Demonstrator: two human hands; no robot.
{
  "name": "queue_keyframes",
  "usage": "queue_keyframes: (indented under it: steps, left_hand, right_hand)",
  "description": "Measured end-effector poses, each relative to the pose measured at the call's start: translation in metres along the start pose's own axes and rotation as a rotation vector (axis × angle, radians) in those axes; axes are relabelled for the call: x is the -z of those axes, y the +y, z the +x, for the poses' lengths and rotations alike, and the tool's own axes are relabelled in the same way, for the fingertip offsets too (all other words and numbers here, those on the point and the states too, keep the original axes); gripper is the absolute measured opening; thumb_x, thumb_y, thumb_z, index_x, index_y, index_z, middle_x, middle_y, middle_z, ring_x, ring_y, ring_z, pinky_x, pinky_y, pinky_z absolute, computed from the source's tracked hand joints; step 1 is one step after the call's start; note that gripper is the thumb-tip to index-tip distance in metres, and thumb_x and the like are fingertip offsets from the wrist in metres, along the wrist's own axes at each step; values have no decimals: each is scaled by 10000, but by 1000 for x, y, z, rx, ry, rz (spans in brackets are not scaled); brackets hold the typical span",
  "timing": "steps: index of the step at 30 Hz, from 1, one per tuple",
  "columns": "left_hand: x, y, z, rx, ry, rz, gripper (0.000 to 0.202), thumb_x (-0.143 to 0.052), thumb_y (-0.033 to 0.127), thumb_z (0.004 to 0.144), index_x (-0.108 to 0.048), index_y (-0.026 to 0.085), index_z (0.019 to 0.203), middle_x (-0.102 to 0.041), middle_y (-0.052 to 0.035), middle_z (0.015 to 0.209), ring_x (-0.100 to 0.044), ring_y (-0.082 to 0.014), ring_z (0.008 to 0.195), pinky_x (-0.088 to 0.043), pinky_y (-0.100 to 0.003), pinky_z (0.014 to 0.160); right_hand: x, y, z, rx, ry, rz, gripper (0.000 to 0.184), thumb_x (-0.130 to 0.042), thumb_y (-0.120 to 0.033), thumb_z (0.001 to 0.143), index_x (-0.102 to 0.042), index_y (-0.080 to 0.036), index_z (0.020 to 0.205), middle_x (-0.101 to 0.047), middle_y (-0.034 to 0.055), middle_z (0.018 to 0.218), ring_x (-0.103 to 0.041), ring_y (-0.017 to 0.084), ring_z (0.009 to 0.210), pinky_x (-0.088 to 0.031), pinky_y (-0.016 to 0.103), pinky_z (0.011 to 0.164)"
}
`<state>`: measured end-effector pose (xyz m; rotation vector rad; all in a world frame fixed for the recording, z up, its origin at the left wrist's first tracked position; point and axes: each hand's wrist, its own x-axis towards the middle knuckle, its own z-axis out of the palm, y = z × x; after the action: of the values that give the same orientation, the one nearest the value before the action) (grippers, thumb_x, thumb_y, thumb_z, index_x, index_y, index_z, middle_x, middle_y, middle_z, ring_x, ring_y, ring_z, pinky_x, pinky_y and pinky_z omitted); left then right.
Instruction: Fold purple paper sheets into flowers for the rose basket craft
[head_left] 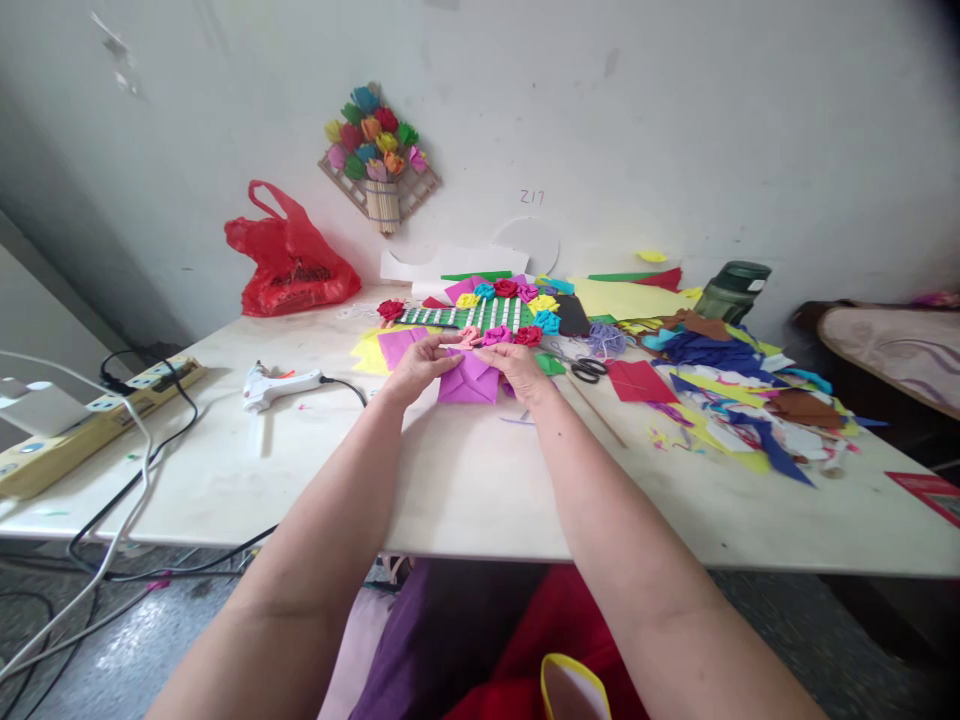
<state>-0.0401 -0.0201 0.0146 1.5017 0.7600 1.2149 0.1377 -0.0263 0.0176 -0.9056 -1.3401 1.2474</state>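
Note:
At the middle of the table a square of purple folded paper (468, 385) is pinched at its upper edge by both hands. My left hand (421, 366) has thumb and fingers together at its upper left; my right hand (519, 368) grips it at the upper right. Just beyond my fingers lies a green guitar-shaped craft piece (442, 318) with white strips, ringed by coloured paper flowers (504, 289). Another purple paper sheet (397, 345) and yellow paper (369, 352) lie beside my left hand.
A glue gun (285, 387) with a black cord lies to the left, near a power strip (135, 415). On the right are scissors (589, 370), a wooden stick (600, 410), red paper (642, 381) and a heap of scraps (720, 352). A red bag (292, 260) and bottle (733, 292) stand behind.

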Motion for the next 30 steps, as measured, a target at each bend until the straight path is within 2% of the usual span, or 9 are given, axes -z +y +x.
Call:
queue_keyframes:
  steps: [6,10,14,20,26,30]
  left_hand:
    - [-3,4,-2,44,-3,31,476,-748,295,582,-621,141,1014,-494,54,511,-430,-46,466,-295,-171,445]
    - [-3,5,-2,125,-26,60,333,-740,307,588,-637,123,846,-540,24,565,-429,-41,467,-293,-170,435]
    - [-1,3,-2,182,-8,8,259,-752,281,564,-600,123,701,-524,30,538,-430,-38,455,-301,-169,431]
    - [1,3,-3,232,-21,-67,280,-756,289,562,-612,120,732,-569,8,599,-490,-53,497,-363,-177,464]
    - [2,1,-2,211,-2,-75,250,-742,307,581,-597,123,666,-523,24,537,-435,-38,451,-314,-167,419]
    - [2,0,-2,195,4,-49,265,-742,327,579,-607,124,684,-518,22,536,-429,-45,455,-305,-171,417]
  right_hand:
    - [1,5,1,36,30,-51,271,-741,-368,519,-682,-154,674,-616,4,609,-505,113,552,-414,270,575]
    - [2,6,2,49,22,-40,267,-756,-357,485,-677,-151,636,-622,7,609,-505,110,558,-416,264,585]
    - [1,4,2,43,28,-30,267,-768,-345,464,-679,-153,627,-642,20,638,-529,123,593,-430,277,615]
    - [-2,6,1,72,28,-59,243,-754,-345,495,-692,-165,646,-641,14,637,-535,129,604,-432,286,633]
    - [-1,6,2,95,21,-80,197,-743,-331,520,-689,-173,625,-623,3,625,-517,124,585,-418,283,616]
    - [0,6,2,114,35,-131,194,-722,-354,546,-686,-175,611,-621,9,631,-521,142,605,-415,290,611]
